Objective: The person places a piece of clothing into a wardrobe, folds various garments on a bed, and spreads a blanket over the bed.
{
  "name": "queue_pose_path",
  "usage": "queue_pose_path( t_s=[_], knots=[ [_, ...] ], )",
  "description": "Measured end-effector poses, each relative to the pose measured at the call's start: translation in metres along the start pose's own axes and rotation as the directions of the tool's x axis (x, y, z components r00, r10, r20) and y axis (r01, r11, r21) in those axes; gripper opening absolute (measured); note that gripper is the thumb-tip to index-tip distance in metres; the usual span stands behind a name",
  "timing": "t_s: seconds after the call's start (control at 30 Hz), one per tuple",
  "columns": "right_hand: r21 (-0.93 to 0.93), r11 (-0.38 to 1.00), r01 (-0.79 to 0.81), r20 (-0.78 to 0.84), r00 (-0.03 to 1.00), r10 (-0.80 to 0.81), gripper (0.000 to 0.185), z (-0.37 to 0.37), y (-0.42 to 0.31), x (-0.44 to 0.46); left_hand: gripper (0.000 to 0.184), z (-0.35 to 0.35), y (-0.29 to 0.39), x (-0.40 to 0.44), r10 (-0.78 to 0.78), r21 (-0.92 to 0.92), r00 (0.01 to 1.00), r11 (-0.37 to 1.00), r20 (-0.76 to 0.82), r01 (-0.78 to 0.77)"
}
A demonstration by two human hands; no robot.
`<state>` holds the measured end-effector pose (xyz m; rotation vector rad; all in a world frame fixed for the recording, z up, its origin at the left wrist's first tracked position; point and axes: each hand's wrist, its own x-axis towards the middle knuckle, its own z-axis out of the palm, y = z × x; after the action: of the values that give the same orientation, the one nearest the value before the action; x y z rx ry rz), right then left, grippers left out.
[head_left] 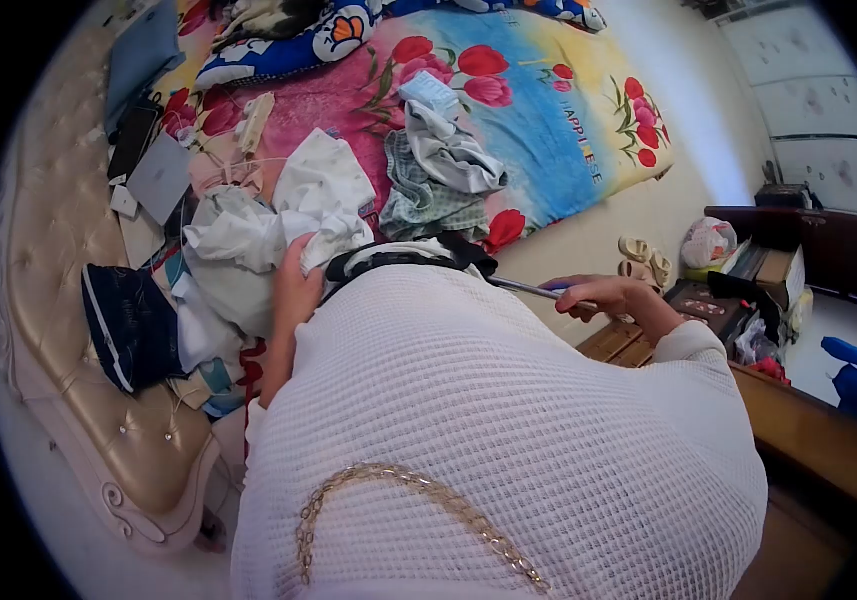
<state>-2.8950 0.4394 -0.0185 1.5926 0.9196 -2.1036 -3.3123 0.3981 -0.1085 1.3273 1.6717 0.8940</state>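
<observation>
So the left hand (pixel 297 285) has its fingers loosely bent against the white cloth (pixel 324 190) on the near side of the bed (pixel 559 120), probably to steady that bunched fabric, though I can't tell if it's actually pinching any. The right hand (pixel 599 295) has its fingers curled round the outer end of a thin metal rod (pixel 527 287), likely to keep it level at the waist. Checked cloth (pixel 419 190) crowds the middle, while the bed's right edge seems to leave more elbow room.

The bed cover (pixel 539 115) is pink, blue and yellow, with red tulips (pixel 484 60). The bunched cloth (pixel 321 185) is white; the headboard (pixel 59 250) is gold.
</observation>
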Motion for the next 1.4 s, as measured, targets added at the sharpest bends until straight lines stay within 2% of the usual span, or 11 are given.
queue_pose_path(
  t_s=[0.17, 0.37, 0.47, 0.57, 0.67, 0.83, 0.9, 1.2, 1.27, 1.33, 1.4],
  knots=[
    [-0.209, 0.978, -0.001, -0.010, 1.000, -0.001, 0.037, 0.009, -0.046, 0.022, 0.033, 0.003, 0.010, 0.011, 0.076, -0.008, 0.990, 0.997, -0.119, -0.077],
    [-0.117, 0.983, 0.143, -0.066, 0.986, -0.151, 0.079, 0.023, -0.079, 0.091, 0.027, -0.036, 0.058, 0.050, 0.169, 0.093, 0.942, 0.985, -0.289, -0.148],
    [-0.679, 0.650, 0.341, -0.190, 0.774, -0.604, 0.085, -0.005, -0.116, 0.105, 0.027, -0.056, 0.073, 0.071, 0.276, 0.042, 0.891, 0.959, -0.360, -0.280],
    [-0.625, 0.435, 0.648, 0.018, 0.570, -0.822, 0.083, 0.062, -0.198, 0.074, 0.026, -0.075, 0.113, 0.083, 0.358, 0.118, 0.877, 0.934, -0.321, -0.338],
    [-0.930, 0.170, 0.327, 0.080, 0.629, -0.773, 0.079, 0.052, -0.189, 0.125, 0.026, -0.087, 0.146, 0.081, 0.439, 0.114, 0.870, 0.899, -0.226, -0.424],
    [-0.144, 0.944, 0.298, 0.105, 0.953, -0.285, 0.075, 0.009, -0.025, 0.139, 0.026, -0.106, 0.145, 0.072, 0.342, 0.119, 0.898, 0.940, -0.276, -0.321],
    [-0.263, 0.740, 0.619, 0.012, 0.769, -0.639, 0.063, 0.028, 0.016, 0.117, 0.026, -0.106, 0.135, 0.074, 0.297, 0.081, 0.913, 0.955, -0.281, -0.285],
    [-0.836, 0.547, 0.048, -0.290, 0.808, -0.514, 0.035, 0.019, -0.035, 0.168, 0.026, -0.097, 0.146, 0.091, 0.393, 0.152, 0.875, 0.919, -0.282, -0.364],
    [-0.911, 0.326, 0.253, 0.102, 0.904, -0.415, 0.040, 0.008, -0.092, 0.126, 0.027, -0.108, 0.156, 0.095, 0.411, 0.221, 0.881, 0.905, -0.235, -0.364],
    [-0.908, 0.136, 0.397, 0.231, 0.744, -0.627, 0.051, 0.014, -0.163, 0.102, 0.027, -0.114, 0.170, 0.100, 0.463, 0.211, 0.862, 0.881, -0.204, -0.423],
    [-0.711, 0.032, 0.703, 0.036, 0.082, -0.996, 0.056, 0.081, -0.235, 0.048, 0.027, -0.118, 0.200, 0.095, 0.492, 0.163, 0.864, 0.866, -0.105, -0.473]
  ],
)
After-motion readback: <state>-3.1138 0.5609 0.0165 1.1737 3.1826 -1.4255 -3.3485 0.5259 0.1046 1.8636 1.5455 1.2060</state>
